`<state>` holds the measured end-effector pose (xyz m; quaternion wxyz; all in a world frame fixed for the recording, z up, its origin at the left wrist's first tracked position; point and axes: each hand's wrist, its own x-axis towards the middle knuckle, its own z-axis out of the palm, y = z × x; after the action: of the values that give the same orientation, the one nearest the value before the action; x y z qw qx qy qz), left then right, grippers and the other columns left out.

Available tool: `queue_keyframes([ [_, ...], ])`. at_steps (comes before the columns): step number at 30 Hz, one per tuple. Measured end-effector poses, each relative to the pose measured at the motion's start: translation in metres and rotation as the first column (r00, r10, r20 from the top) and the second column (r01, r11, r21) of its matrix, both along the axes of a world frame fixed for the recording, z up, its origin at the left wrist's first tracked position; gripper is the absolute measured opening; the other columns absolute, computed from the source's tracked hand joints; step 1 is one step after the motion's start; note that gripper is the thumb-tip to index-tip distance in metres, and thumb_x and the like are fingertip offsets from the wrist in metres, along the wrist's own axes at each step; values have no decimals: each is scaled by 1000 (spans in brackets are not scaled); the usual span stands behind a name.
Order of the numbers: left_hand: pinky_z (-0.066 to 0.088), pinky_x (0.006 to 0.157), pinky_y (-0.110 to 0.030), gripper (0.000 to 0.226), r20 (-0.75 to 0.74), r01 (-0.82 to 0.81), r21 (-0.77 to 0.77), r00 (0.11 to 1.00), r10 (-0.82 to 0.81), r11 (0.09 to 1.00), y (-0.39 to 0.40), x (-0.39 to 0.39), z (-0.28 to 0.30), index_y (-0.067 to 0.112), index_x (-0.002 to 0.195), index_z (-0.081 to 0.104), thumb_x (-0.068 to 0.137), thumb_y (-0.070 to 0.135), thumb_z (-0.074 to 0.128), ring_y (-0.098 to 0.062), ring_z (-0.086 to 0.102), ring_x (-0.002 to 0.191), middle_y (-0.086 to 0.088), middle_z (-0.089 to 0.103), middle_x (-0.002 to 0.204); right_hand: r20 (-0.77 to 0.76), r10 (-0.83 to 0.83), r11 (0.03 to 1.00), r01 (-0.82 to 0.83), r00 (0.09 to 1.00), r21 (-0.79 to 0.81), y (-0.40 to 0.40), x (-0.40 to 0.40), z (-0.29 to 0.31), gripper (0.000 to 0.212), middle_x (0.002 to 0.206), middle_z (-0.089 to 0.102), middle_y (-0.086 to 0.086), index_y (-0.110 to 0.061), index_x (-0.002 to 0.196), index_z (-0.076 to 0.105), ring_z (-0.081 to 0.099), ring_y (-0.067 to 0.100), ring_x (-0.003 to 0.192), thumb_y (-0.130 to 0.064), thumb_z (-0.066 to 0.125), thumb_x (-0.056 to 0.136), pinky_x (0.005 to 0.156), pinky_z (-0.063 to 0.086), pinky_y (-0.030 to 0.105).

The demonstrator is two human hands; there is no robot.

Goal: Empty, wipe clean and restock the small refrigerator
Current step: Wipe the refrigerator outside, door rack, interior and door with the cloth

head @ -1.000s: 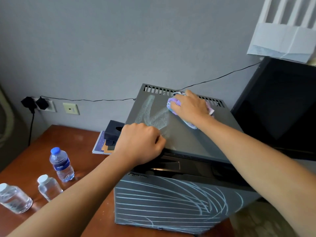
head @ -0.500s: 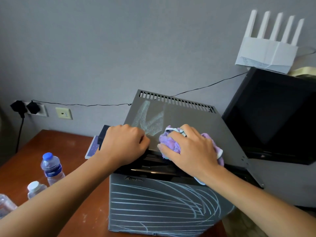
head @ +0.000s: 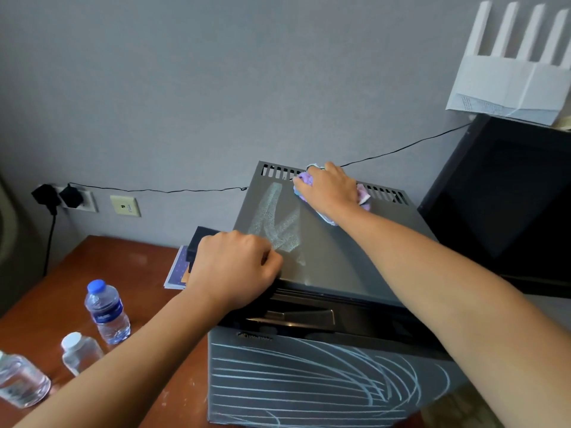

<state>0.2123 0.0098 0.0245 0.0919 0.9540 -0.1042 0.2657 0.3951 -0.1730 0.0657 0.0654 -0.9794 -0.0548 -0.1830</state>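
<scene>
Nearest the camera, the small grey metal refrigerator [head: 324, 381] stands on the reddish-brown wooden table [head: 37, 307], its door front marked with pale curved lines. At the front left corner of its flat top the left hand [head: 234, 267] rests as a fist, fingers curled under, knuckles up; whether they hook the front edge cannot be told. Left of that forearm three clear plastic water bottles stand on the table: one with a blue cap [head: 106, 310], one with a white cap [head: 78, 353], and one [head: 21, 381] cut by the frame edge. The refrigerator's top shows a pale, speckled streaked patch beyond the left hand. Farther back, at the rear edge by the row of vent slots, the right hand [head: 332, 188] presses down on a crumpled purple and white cloth [head: 304, 180], fingers bent over it; the cloth peeks out on both sides of the hand. A dark monitor [head: 506, 205] stands just right of the refrigerator.
</scene>
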Motion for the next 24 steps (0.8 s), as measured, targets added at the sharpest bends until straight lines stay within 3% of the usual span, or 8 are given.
queue_keyframes([
  [6, 23, 51, -29, 45, -37, -9, -79, 999, 6, 997, -2, -4, 6, 11, 57, 41, 89, 42, 46, -30, 47, 58, -3, 42, 51, -9, 125, 992, -125, 992, -16, -1, -68, 0, 38, 110, 57, 0, -28, 103, 66, 56, 25, 111, -59, 45, 95, 82, 46, 39],
  [9, 24, 51, -28, 46, -47, -13, -144, 999, 6, 989, 0, -5, 7, 9, 58, 47, 80, 49, 42, -27, 44, 56, -3, 44, 50, -2, 177, 982, -177, 984, -71, 2, -127, -2, 40, 112, 57, -3, -31, 106, 67, 53, 20, 113, -61, 43, 95, 75, 37, 36],
  [15, 24, 51, -29, 45, -83, 12, -295, 996, -38, 956, 2, -7, 8, 9, 53, 37, 70, 50, 45, -20, 35, 49, -6, 33, 45, 242, 230, 962, -183, 943, -201, -6, -208, -22, 38, 80, 53, -9, -30, 81, 69, 59, 16, 80, -63, 51, 87, 56, 35, 30],
  [19, 28, 53, -29, 42, -80, 0, -287, 997, -23, 958, 2, -4, 5, 12, 52, 39, 69, 49, 45, -29, 47, 58, -6, 40, 48, 272, 210, 969, -163, 939, -185, 1, -191, -19, 42, 82, 55, -6, -27, 80, 68, 61, 20, 83, -62, 46, 87, 55, 34, 30],
  [22, 27, 53, -29, 40, -60, 10, -244, 998, -25, 970, 3, -3, 3, 12, 53, 40, 71, 47, 42, -31, 52, 63, -6, 44, 49, 88, 143, 980, -128, 986, -149, 9, -146, -6, 44, 104, 58, -2, -28, 98, 67, 57, 21, 104, -60, 39, 93, 69, 44, 36],
  [24, 25, 51, -28, 39, -44, 19, -239, 999, -31, 971, 3, -3, 3, 11, 53, 39, 71, 46, 42, -32, 52, 62, -7, 43, 49, 48, 90, 990, -84, 995, -111, 12, -101, 0, 41, 107, 59, 1, -26, 101, 67, 57, 25, 105, -56, 40, 94, 76, 47, 38],
])
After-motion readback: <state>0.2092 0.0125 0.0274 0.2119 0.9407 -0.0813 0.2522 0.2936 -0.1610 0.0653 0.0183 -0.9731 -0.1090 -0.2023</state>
